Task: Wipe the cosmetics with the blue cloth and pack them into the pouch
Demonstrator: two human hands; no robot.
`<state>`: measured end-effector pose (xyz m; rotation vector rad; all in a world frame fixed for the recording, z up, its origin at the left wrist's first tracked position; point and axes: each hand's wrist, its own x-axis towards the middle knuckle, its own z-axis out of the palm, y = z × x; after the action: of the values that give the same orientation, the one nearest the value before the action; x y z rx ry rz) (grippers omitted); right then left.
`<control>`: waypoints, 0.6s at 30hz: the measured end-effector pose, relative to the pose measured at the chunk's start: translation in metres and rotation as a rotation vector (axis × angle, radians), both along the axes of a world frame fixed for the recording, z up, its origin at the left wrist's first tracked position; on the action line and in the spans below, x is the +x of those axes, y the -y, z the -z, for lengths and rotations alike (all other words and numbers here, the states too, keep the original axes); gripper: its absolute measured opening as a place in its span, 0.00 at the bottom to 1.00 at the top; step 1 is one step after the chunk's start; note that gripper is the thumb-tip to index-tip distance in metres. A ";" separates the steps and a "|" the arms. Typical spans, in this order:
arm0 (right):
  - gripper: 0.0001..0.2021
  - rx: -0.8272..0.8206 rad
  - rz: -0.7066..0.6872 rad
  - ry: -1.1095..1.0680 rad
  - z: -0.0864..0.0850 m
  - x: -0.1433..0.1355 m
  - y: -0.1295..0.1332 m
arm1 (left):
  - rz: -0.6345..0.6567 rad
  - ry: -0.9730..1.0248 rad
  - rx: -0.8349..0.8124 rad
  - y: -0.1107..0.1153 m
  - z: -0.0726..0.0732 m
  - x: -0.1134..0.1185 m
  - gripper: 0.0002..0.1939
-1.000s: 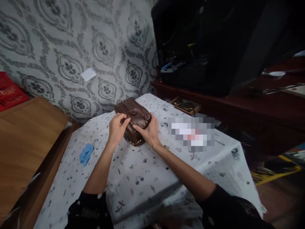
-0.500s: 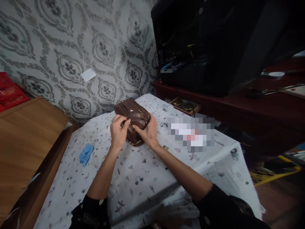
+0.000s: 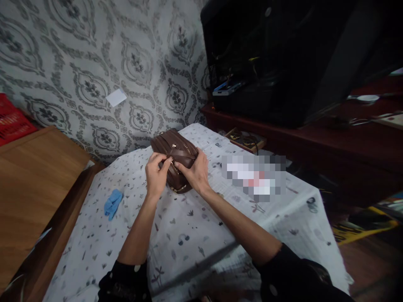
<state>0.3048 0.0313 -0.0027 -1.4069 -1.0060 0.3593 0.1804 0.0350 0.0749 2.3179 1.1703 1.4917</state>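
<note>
A brown leather-like bag (image 3: 171,140) with gold-coloured zips and studs lies on the patterned white cloth (image 3: 182,226). My left hand (image 3: 156,174) is at the bag's near left side, its thumb and forefinger pinched together on the zip edge. My right hand (image 3: 197,171) grips the bag's right side, fingers behind it and thumb on the top near the zip. The thumbs are close together but apart. What exactly lies between my left fingertips is too small to make out.
A blue cloth (image 3: 113,204) lies to the left. On the right are a blurred-out item (image 3: 255,176) and a small wooden tray (image 3: 245,140) beside a dark red cabinet. A wooden surface (image 3: 40,167) with a red basket (image 3: 14,119) stands at far left.
The strap or flap on top of the bag, raised in a loop before, now lies flatter between my hands. Both hands have hardly moved.
</note>
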 end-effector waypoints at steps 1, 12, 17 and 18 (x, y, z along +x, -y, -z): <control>0.46 -0.006 0.000 0.003 0.000 0.000 0.000 | -0.002 0.000 0.005 0.000 0.002 -0.001 0.08; 0.43 0.020 0.003 -0.007 0.002 0.002 0.000 | 0.042 -0.153 -0.065 -0.002 0.015 -0.019 0.18; 0.43 0.010 -0.015 -0.008 0.002 0.003 0.002 | 0.093 -0.215 -0.055 -0.004 0.011 -0.022 0.18; 0.43 0.017 -0.015 -0.009 0.002 0.003 0.003 | 0.080 -0.228 -0.042 -0.003 0.011 -0.022 0.18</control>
<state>0.3079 0.0285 -0.0046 -1.3821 -1.0103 0.3666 0.1588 0.0383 0.0640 2.5257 1.1308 1.1905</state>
